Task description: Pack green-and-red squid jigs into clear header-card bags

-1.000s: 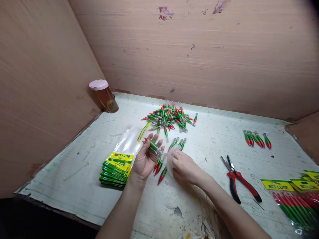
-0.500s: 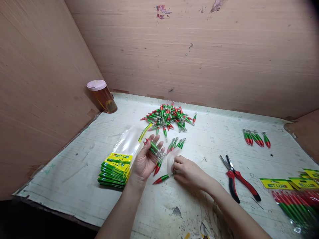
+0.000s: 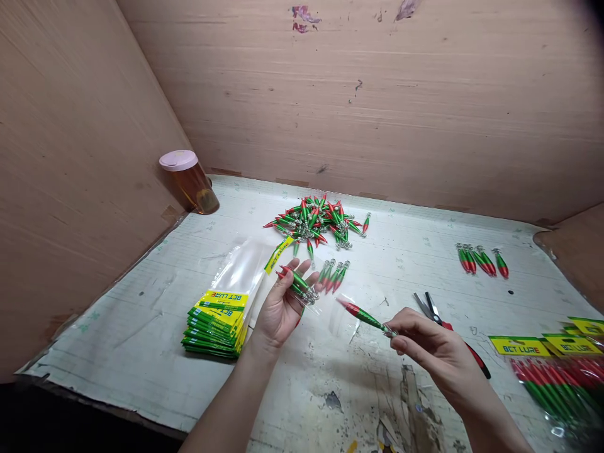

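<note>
My left hand [image 3: 278, 308] is closed around red and green fishing lures [image 3: 297, 281], held across the palm with their metal hooks toward the right. Clear film of a plastic bag with a yellow header [image 3: 279, 254] lies about those lures and fingers; whether they are inside it I cannot tell. By its hook end, my right hand [image 3: 427, 343] pinches a single fishing lure [image 3: 362, 313] between thumb and forefinger, red tip pointing left. Several loose lures [image 3: 336, 277] lie just beyond my left hand. Beside my left wrist sits a stack of packaging bags [image 3: 217, 321] with yellow headers.
A heap of lures [image 3: 314, 220] lies at the back middle, and a short row of lures [image 3: 481, 261] at the right. Pliers [image 3: 479, 362] are partly behind my right hand. Filled lure packs [image 3: 547, 371] lie far right; a lidded drink cup [image 3: 189, 182] stands at left.
My right hand has moved right, away from the bag's film, and now holds one lure that lay on the table. My left hand keeps its lures in nearly the same place.
</note>
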### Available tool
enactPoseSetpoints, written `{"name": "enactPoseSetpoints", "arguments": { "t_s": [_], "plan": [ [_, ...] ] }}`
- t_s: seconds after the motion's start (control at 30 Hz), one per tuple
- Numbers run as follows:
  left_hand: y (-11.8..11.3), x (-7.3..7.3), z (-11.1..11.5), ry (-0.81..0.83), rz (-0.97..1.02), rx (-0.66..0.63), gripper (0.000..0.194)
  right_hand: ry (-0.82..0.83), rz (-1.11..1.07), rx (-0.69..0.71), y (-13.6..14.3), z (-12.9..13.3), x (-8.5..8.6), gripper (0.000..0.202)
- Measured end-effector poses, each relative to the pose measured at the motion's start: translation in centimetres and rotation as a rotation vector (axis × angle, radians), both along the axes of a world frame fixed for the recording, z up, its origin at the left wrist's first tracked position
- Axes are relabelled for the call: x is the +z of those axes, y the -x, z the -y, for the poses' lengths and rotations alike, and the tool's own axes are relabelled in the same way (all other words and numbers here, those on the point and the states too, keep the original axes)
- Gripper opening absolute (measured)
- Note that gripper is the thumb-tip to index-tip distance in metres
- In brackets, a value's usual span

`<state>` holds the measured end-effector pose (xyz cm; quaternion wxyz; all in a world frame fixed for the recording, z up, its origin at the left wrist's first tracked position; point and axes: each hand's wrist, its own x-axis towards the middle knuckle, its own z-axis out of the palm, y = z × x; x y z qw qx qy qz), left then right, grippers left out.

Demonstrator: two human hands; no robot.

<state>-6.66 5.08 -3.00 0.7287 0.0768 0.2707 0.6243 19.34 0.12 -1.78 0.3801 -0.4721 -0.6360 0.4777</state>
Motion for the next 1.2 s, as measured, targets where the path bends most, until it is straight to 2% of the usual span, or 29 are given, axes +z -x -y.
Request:
{"name": "enactPoseSetpoints", "arguments": {
  "t_s": [0.23, 0.43, 0.63, 0.77, 0.93, 1.07, 1.2],
  "plan": [
    [-1.0, 0.1, 0.6, -0.035, -0.049, -0.059, 0.02, -0.162, 0.004, -0.127, 3.5, -0.1, 1.2, 0.009],
    [-1.9, -0.5, 1.1, -0.046, -0.08, -0.111, 0.024, -0.472, 0.163, -0.173, 6.4, -0.9, 1.6, 0.006],
    [-2.0, -0.6, 1.0, -0.051, -0.084, -0.115, 0.027, -0.858, 0.342, -0.262, 7.3, -1.4, 0.0, 0.033],
    [-2.0, -0.5, 0.9, -0.029, -0.105, -0.079, 0.028, -1.008, 0.431, -0.243, 7.1, -1.2, -0.6, 0.052],
    [-2.4, -0.7, 1.1, 0.002, -0.119, -0.135, 0.027, -1.029, 0.455, -0.188, 7.1, -1.6, -0.8, 0.064],
    [-2.6, -0.9, 1.3, 0.012, -0.115, -0.161, 0.026, -0.957, 0.448, -0.189, 7.0, -2.1, -1.4, 0.06],
    [-2.7, -0.8, 1.2, 0.027, -0.088, -0.139, 0.024, -0.895, 0.442, -0.1, 6.6, -2.4, -1.8, 0.053]
  ]
}}
